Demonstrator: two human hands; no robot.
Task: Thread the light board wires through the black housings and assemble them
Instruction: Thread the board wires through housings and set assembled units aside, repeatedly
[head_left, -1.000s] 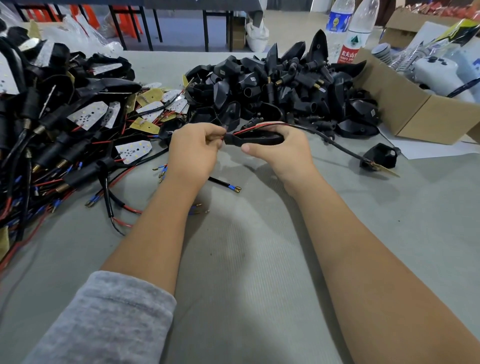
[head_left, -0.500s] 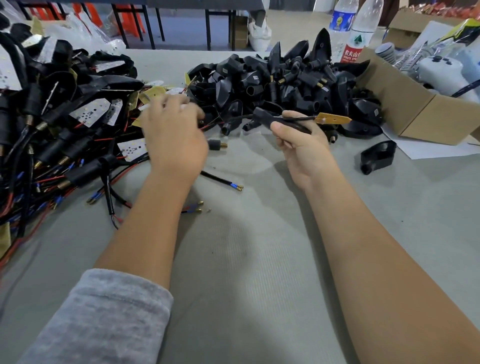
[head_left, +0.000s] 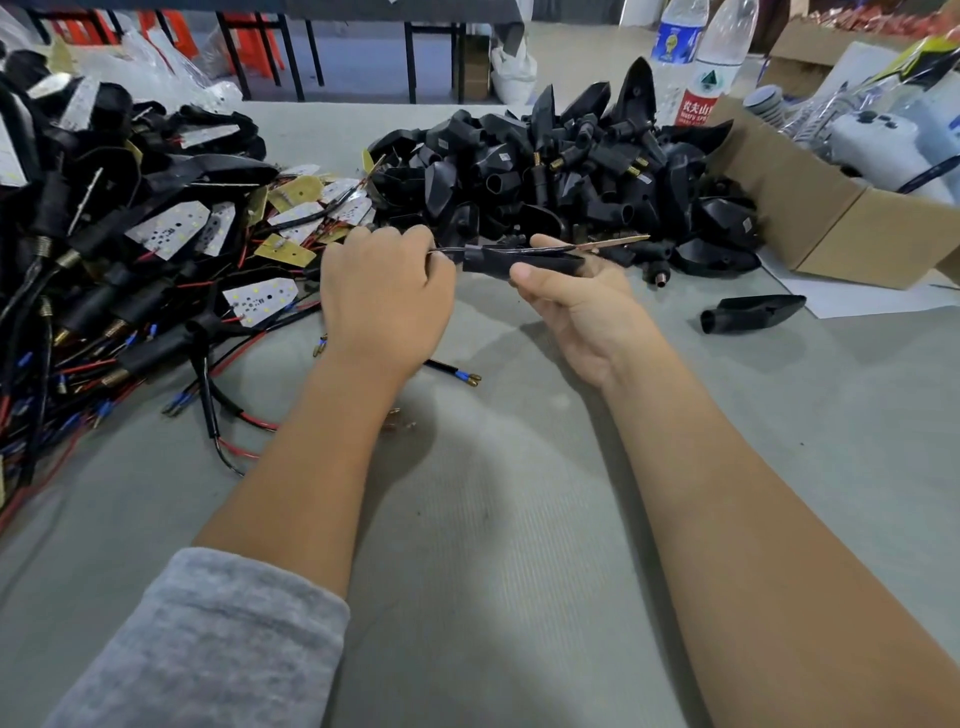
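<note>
Along the left edge of the bench (head_left: 519, 545) lies a heap of finished assemblies (head_left: 104, 270), black sleeves, white light boards and red and black leads tangled together. Just to its right, the left hand (head_left: 384, 301) is curled shut, pinching the thin wire (head_left: 447, 251) where it comes out of the narrow neck of a black housing (head_left: 519, 262). The right hand (head_left: 576, 306) grips that housing, thumb along its near side and fingers behind it, holding it clear of the bench. A yellowish light board (head_left: 618, 241) sticks out of the housing's wide end, pointing right.

To my eye the wire is through and the board is about to be seated. I'd pull the wire straight along the neck, steady and not hard, while the right hand keeps the housing level so the board slides in flat rather than catching on the rim.

Behind the hands, towards the far edge, sits a pile of empty housings (head_left: 561, 171), with one loose housing (head_left: 753, 312) lying apart to the right. Two water bottles (head_left: 696, 67) stand beyond the pile. A cardboard box (head_left: 831, 228) fills the far right corner. The bench is covered in grey cloth; other table legs show across the room.
</note>
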